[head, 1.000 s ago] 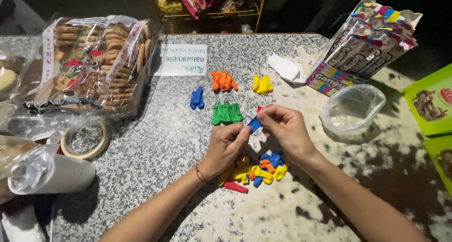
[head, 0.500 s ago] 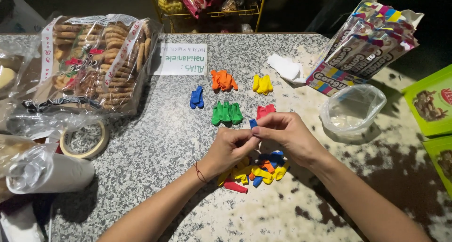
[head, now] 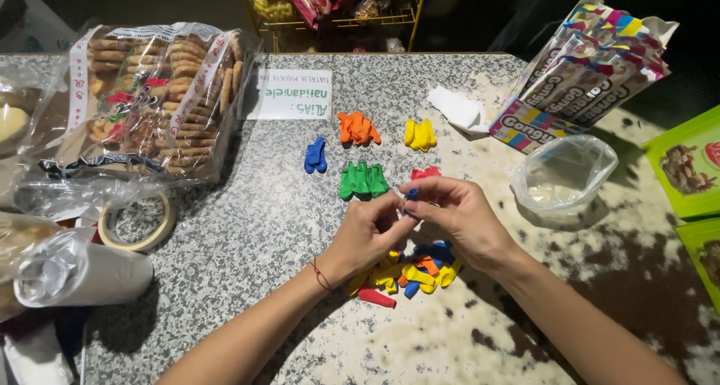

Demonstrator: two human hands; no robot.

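Blue balloon (head: 412,194) pinched between left hand (head: 367,235) and right hand (head: 457,216), both grips pressed together, above mixed balloon pile (head: 409,272)

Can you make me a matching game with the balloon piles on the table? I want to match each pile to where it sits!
Piles:
1. blue balloons
2. orange balloons
3. yellow balloons
4. green balloons

Places:
A. just above the left hand
B. nearest the crumpled white paper
C. farthest left of the sorted piles
D. right below the white card

Pairs: 1-C, 2-D, 3-B, 4-A
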